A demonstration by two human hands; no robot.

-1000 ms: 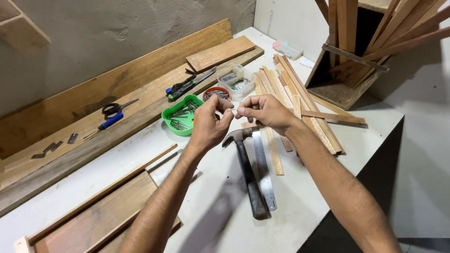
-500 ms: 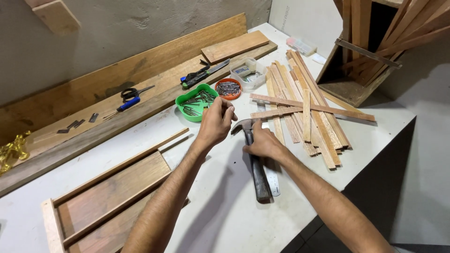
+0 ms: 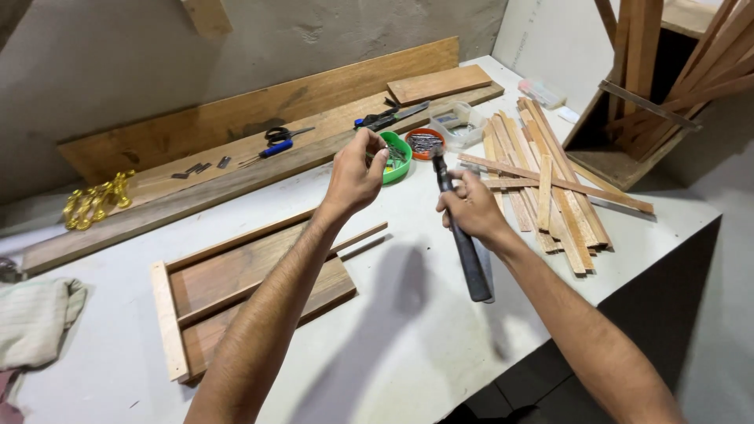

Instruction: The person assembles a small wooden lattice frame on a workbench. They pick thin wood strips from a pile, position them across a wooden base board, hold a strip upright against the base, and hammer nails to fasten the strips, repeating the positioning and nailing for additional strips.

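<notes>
My right hand (image 3: 471, 208) grips a black-handled hammer (image 3: 470, 267) by the middle of the handle. It holds the hammer lifted off the white table (image 3: 408, 345), with the head pointing away from me, near the bowls. My left hand (image 3: 355, 177) is raised beside it, thumb and forefinger pinched on a small nail that is barely visible. Just beyond the left fingertips are a green bowl (image 3: 399, 161) and an orange bowl (image 3: 426, 143) holding nails. A flat wooden panel with edge strips (image 3: 243, 286) lies on the table below my left forearm.
A pile of thin wooden slats (image 3: 550, 192) lies to the right. Long planks (image 3: 236, 118) run along the back wall with scissors (image 3: 279, 137), pliers (image 3: 385, 118) and a clear plastic box (image 3: 459, 126). Gold hooks (image 3: 98, 196) and a cloth (image 3: 35, 318) sit at the left, and a wooden crate (image 3: 644, 102) of sticks at far right.
My right hand has taken hold of the hammer that lay on the table and lifted it. My left hand has stayed pinched and moved up and apart from the right.
</notes>
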